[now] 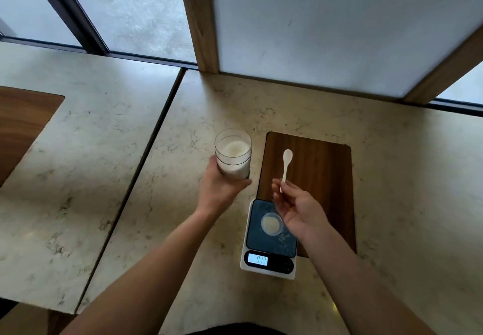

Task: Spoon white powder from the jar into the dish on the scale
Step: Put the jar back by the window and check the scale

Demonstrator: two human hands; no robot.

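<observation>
A clear jar [233, 153] partly filled with white powder is lifted above the counter, gripped from below and the side by my left hand [222, 188]. My right hand [295, 209] pinches the handle end of a small white spoon [286, 163]; its bowl points away from me over the wooden board and looks empty. Below my right hand sits a white scale [269, 251] with a dark platform and a lit display. A small clear dish [271, 224] holding some white powder rests on that platform. Specks of powder lie on the platform beside the dish.
A dark wooden board [321, 177] is set into the marble counter [183, 217] behind and right of the scale. A seam separates a second marble slab [78, 164] at left. A wood-framed white panel [326, 28] stands at the back.
</observation>
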